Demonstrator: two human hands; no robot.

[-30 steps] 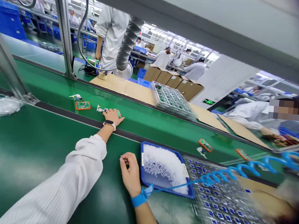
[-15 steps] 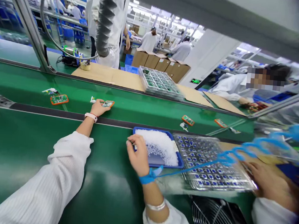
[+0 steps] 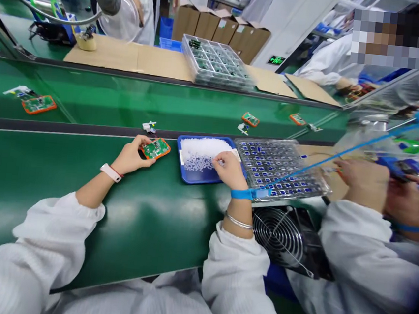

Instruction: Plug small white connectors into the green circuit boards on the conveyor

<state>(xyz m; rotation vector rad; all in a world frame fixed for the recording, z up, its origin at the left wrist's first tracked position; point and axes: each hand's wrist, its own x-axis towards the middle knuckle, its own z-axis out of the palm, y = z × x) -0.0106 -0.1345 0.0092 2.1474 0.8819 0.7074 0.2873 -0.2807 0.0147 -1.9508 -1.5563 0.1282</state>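
Observation:
My left hand (image 3: 131, 156) grips a green circuit board in an orange frame (image 3: 155, 148) on the green bench, just short of the conveyor belt. My right hand (image 3: 228, 170), with a blue wrist strap (image 3: 243, 194), reaches into a blue tray (image 3: 193, 175) of small white plastic parts (image 3: 200, 151); its fingers are curled over the parts, and what they pinch is too small to make out. A clear tray of small blue components (image 3: 278, 168) lies right of the blue tray.
More orange-framed boards (image 3: 38, 104) (image 3: 250, 119) ride the green belt. A black fan (image 3: 286, 238) sits at the bench edge. A co-worker's hands (image 3: 359, 179) work at my right. Cardboard sheets and a tray of green boards (image 3: 214, 61) lie beyond the belt.
My left hand has pulled the orange-framed board off the belt onto the bench toward me. My right hand has moved from the blue tray's edge into the white parts. The view tilted down.

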